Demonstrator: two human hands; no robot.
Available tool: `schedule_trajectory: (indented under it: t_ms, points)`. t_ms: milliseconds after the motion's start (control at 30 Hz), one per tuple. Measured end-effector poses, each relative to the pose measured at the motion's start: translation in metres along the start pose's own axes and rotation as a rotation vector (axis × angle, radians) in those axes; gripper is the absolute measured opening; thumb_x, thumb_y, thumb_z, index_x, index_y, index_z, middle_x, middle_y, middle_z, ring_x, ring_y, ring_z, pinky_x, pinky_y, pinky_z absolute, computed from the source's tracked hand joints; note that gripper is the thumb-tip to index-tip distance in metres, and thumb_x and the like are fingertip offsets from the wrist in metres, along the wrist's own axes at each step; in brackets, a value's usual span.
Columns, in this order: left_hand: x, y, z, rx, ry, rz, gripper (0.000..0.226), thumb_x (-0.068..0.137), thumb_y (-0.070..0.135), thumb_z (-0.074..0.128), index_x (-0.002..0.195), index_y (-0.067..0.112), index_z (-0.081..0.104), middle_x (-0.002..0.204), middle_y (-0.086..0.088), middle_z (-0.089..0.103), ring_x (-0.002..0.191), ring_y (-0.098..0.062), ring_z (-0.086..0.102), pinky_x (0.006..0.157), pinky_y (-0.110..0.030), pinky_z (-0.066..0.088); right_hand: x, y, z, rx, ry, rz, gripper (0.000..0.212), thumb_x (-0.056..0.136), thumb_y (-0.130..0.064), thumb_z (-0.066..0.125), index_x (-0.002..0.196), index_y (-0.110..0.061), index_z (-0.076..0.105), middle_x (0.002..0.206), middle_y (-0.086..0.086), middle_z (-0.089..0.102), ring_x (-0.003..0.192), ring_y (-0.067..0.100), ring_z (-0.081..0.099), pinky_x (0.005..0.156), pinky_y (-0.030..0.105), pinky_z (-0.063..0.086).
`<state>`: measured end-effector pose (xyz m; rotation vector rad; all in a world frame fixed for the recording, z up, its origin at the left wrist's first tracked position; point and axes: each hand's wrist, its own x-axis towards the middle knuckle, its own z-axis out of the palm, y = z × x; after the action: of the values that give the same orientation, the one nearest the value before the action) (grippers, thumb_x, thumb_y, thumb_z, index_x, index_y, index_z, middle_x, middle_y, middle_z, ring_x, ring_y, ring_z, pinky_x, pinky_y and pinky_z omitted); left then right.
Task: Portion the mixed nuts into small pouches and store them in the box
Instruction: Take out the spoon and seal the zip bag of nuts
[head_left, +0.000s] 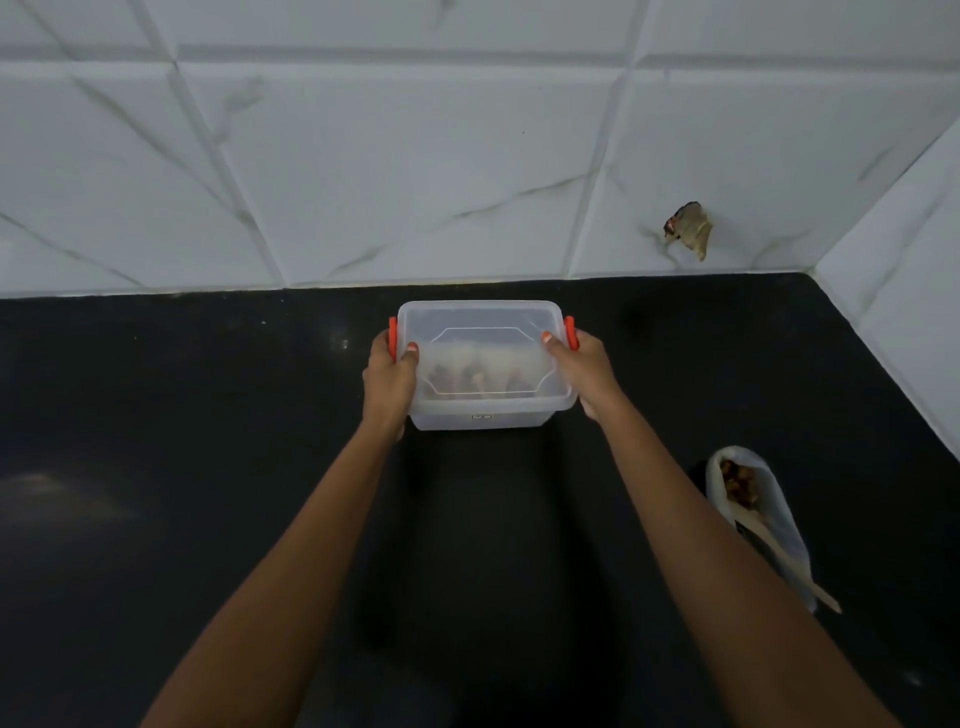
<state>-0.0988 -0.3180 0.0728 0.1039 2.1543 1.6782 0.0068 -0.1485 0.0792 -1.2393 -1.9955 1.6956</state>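
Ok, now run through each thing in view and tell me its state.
Box: lid on, held at both ends.
Pouches: inside the box, blurred through the lid.
Left hand: grips the box's left end, thumb on lid.
Right hand: grips the box's right end, thumb on lid.
Nut bag: open, lying on the counter.
Wooden spoon: resting in the nut bag, handle sticking out.

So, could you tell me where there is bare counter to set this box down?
The black counter lies bare left of the lidded box, out to the frame edge, and on its near side. The right near corner is crowded: the open bag of nuts with its wooden spoon lies there.
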Motion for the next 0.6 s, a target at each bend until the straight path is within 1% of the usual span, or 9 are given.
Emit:
schedule_trajectory:
  t_ms: [67, 133, 200, 300, 400, 500, 567, 600]
  points:
    - [0.010, 0.001, 0.002, 0.007, -0.003, -0.016, 0.045, 0.098, 0.018, 0.043, 0.141, 0.013, 0.032, 0.134, -0.010, 0.047, 0.119, -0.026, 0.050, 0.097, -0.041, 0.045, 0.010, -0.002, 0.003, -0.006, -0.007, 0.006, 0.025, 0.093, -0.025, 0.053, 0.108, -0.006, 0.058, 0.113, 0.019, 0.061, 0.102, 0.029, 0.060, 0.086, 0.037, 0.050]
    - [0.018, 0.001, 0.004, 0.008, -0.009, -0.031, 0.046, 0.098, 0.018, 0.043, 0.142, 0.013, 0.030, 0.135, -0.010, 0.047, 0.119, -0.027, 0.050, 0.097, -0.042, 0.045, 0.019, -0.004, 0.006, -0.017, -0.006, 0.007, 0.022, 0.094, -0.025, 0.052, 0.106, -0.007, 0.057, 0.113, 0.019, 0.060, 0.098, 0.027, 0.060, 0.080, 0.032, 0.050]
    - [0.023, 0.000, 0.006, 0.005, -0.020, -0.038, 0.047, 0.098, 0.018, 0.042, 0.143, 0.013, 0.028, 0.136, -0.011, 0.046, 0.119, -0.027, 0.050, 0.096, -0.042, 0.044, 0.026, -0.004, 0.008, -0.034, -0.002, 0.010, 0.024, 0.094, -0.025, 0.052, 0.106, -0.005, 0.057, 0.111, 0.019, 0.060, 0.096, 0.027, 0.060, 0.077, 0.029, 0.048]
    - [0.029, -0.001, 0.008, 0.004, -0.019, -0.046, 0.048, 0.098, 0.018, 0.042, 0.143, 0.013, 0.027, 0.136, -0.011, 0.045, 0.119, -0.027, 0.050, 0.095, -0.041, 0.045, 0.033, -0.005, 0.010, -0.048, -0.004, 0.013, 0.027, 0.094, -0.025, 0.052, 0.108, -0.002, 0.056, 0.098, 0.014, 0.057, 0.084, 0.018, 0.055, 0.071, 0.024, 0.046]
    - [0.033, -0.002, 0.008, 0.016, -0.020, -0.058, 0.048, 0.098, 0.018, 0.042, 0.143, 0.014, 0.027, 0.136, -0.010, 0.045, 0.118, -0.026, 0.050, 0.092, -0.039, 0.045, 0.037, -0.003, 0.011, -0.033, 0.000, 0.009, 0.026, 0.093, -0.025, 0.053, 0.107, -0.004, 0.056, 0.095, 0.008, 0.055, 0.086, 0.017, 0.054, 0.074, 0.026, 0.047]
    - [0.034, -0.003, 0.007, 0.078, -0.029, -0.058, 0.049, 0.097, 0.019, 0.044, 0.143, 0.012, 0.028, 0.137, -0.011, 0.045, 0.121, -0.027, 0.049, 0.095, -0.042, 0.044, 0.038, -0.001, 0.012, -0.032, 0.004, 0.000, 0.023, 0.093, -0.026, 0.054, 0.107, -0.008, 0.057, 0.103, 0.011, 0.059, 0.091, 0.020, 0.057, 0.070, 0.022, 0.047]
    - [0.035, -0.002, 0.007, 0.170, -0.002, -0.017, 0.052, 0.096, 0.019, 0.048, 0.143, 0.010, 0.028, 0.141, -0.011, 0.041, 0.126, -0.028, 0.045, 0.101, -0.043, 0.041, 0.038, -0.002, 0.012, -0.066, 0.015, 0.000, 0.031, 0.092, -0.027, 0.054, 0.116, -0.008, 0.054, 0.114, 0.011, 0.059, 0.095, 0.019, 0.056, 0.071, 0.023, 0.047]
    - [0.035, -0.002, 0.008, 0.226, 0.028, 0.009, 0.057, 0.095, 0.019, 0.050, 0.144, 0.009, 0.025, 0.144, -0.011, 0.037, 0.130, -0.028, 0.041, 0.104, -0.044, 0.038, 0.038, -0.003, 0.012, -0.087, 0.027, -0.002, 0.038, 0.092, -0.027, 0.055, 0.123, -0.007, 0.050, 0.119, 0.010, 0.057, 0.100, 0.019, 0.056, 0.076, 0.026, 0.048]
